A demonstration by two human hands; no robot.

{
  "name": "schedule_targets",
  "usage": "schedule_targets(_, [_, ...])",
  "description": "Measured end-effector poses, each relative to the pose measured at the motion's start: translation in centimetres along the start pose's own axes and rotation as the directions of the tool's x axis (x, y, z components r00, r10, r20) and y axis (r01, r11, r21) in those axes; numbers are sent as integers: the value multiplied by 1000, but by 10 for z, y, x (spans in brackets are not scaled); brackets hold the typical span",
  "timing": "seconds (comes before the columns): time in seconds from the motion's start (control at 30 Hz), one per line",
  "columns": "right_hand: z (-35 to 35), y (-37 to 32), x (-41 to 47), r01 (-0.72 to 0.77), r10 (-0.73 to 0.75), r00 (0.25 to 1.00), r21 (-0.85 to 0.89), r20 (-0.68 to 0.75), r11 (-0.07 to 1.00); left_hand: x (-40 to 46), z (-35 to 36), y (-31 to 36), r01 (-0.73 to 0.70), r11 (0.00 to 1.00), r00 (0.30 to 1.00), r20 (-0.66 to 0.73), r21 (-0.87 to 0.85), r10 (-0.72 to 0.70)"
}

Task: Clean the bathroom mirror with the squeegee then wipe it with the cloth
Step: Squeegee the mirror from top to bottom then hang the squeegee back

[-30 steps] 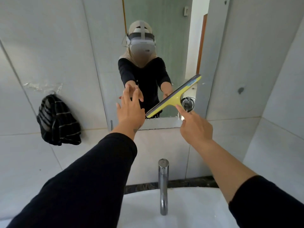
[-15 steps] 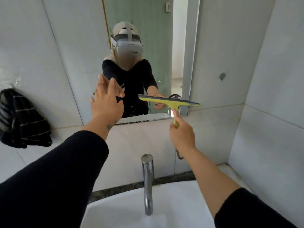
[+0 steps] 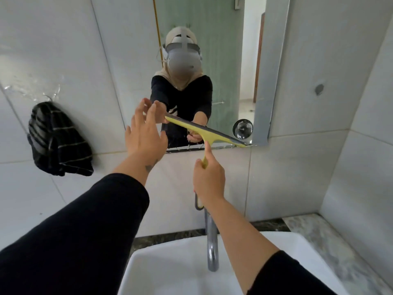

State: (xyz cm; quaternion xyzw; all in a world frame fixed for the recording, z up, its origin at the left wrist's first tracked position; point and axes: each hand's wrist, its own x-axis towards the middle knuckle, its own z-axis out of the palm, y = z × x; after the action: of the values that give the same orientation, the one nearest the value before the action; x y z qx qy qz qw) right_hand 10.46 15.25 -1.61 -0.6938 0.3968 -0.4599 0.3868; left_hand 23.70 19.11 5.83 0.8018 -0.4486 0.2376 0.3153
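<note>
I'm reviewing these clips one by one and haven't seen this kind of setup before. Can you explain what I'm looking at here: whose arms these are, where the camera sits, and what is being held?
There is no machine here. The camera is worn on a person's head, looking forward and down, so the two arms in black sleeves are that person's own. The figure ahead is their reflection in the bathroom mirror. The right hand grips the handle of a yellow squeegee, whose blade lies tilted near the mirror's bottom edge. The left hand is open, fingers spread, near the blade's left end, holding nothing. A dark striped cloth hangs on the tiled wall to the left. Below are a chrome tap and a white basin.
</note>
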Motion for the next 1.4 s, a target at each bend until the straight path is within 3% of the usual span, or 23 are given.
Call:
schedule_targets(0.17, [24,-4,-9,133,-134,991,-124,0,983,-9,-2,-25,54,998,999,-1,40,-54])
schedule_targets(0.47, [55,-16,-27,344,-263,933,-396,245,851,-22,-2,-51,93,994,995,18,61,-94])
schedule_targets(0.73, [11,-14,-9,526,-343,850,-662,399,533,-29,6,-37,130,990,988,75,51,-133])
schedule_targets(1.1, [-79,14,26,418,-255,907,-783,334,460,-37,40,44,61,997,976,212,-52,-48])
schedule_targets(1.4, [-129,47,43,322,-208,946,-806,250,497,-43,65,92,-30,997,972,229,-77,47])
